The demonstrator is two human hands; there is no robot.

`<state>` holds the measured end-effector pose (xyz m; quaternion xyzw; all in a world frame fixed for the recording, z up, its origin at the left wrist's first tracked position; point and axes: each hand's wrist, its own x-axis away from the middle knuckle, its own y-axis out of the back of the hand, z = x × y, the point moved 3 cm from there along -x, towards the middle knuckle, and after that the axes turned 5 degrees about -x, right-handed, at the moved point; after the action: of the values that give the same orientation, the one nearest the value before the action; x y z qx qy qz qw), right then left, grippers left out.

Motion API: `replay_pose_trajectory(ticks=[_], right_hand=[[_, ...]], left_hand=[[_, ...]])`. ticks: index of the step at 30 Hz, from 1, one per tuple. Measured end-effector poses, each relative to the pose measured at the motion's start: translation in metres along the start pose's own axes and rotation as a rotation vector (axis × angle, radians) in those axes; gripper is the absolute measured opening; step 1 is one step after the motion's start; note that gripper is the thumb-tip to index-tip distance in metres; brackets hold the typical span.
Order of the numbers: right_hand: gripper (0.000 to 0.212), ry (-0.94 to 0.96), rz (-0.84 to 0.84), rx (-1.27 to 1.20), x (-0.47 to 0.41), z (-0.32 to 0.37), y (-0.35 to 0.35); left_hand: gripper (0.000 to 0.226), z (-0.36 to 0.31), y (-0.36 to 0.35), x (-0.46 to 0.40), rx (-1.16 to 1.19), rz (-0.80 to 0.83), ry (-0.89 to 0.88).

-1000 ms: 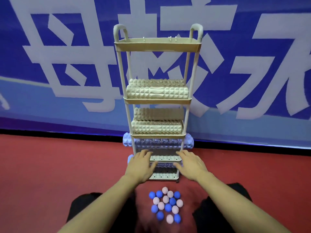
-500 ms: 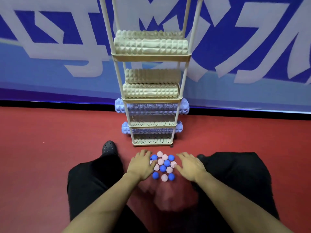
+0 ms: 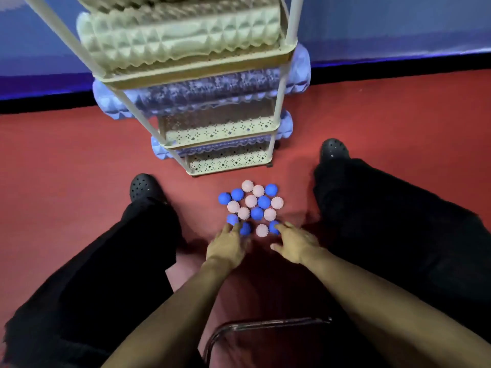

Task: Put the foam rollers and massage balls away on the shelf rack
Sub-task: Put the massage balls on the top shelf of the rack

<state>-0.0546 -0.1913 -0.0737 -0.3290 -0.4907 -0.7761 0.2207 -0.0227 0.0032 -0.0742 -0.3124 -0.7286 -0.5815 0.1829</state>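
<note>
Several spiky massage balls (image 3: 251,207), blue and pink, lie clustered on the red floor just in front of the cream shelf rack (image 3: 225,134). The rack holds a beige foam roller (image 3: 180,41) on an upper tier and pale blue foam rollers (image 3: 207,88) on the two lower tiers. My left hand (image 3: 228,244) rests at the near left edge of the cluster, fingers spread and touching two blue balls. My right hand (image 3: 295,241) is at the near right edge, fingertips against a blue ball (image 3: 273,226). Neither hand grips anything.
My legs in black trousers and black clogs (image 3: 144,187) (image 3: 333,150) flank the balls on both sides. A dark metal chair frame (image 3: 265,325) curves below my arms. A blue banner wall stands behind the rack.
The view has tilted down and closer to the rack. Both hands have slid from the sides of the ball cluster back to its near edge. The balls stay in place.
</note>
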Motion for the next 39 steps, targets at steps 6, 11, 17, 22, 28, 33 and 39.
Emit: replay_pose_trajectory(ticks=[6,11,17,22,28,33,39], right_hand=[[0.076,-0.075,0.079,-0.138,-0.077,-0.034,-0.051],[0.076,-0.075,0.062,-0.170,-0.115,-0.054,-0.078],[0.047,-0.090,-0.141,-0.309,-0.131,-0.060,-0.090],[0.032,-0.113,-0.273,-0.448,-0.136,-0.064,-0.098],[0.043,-0.095,-0.359,-0.558,-0.127,-0.068,-0.101],[0.045,-0.005,-0.401,-0.658,-0.119,-0.060,-0.095],[0.049,-0.020,-0.462,-0.777,-0.113,-0.051,-0.085]], left_hand=[[0.058,0.019,-0.059,-0.071,0.080,0.079,0.055],[0.063,0.034,-0.089,-0.107,0.082,0.064,0.008],[0.045,0.030,-0.104,-0.114,0.003,-0.075,-0.007],[0.044,0.029,-0.112,-0.122,-0.014,-0.144,0.006],[0.040,0.028,-0.111,-0.115,0.148,-0.314,-0.091],[0.066,0.032,-0.108,-0.108,0.602,-0.081,0.125],[0.030,0.051,-0.100,-0.104,1.096,0.030,0.278]])
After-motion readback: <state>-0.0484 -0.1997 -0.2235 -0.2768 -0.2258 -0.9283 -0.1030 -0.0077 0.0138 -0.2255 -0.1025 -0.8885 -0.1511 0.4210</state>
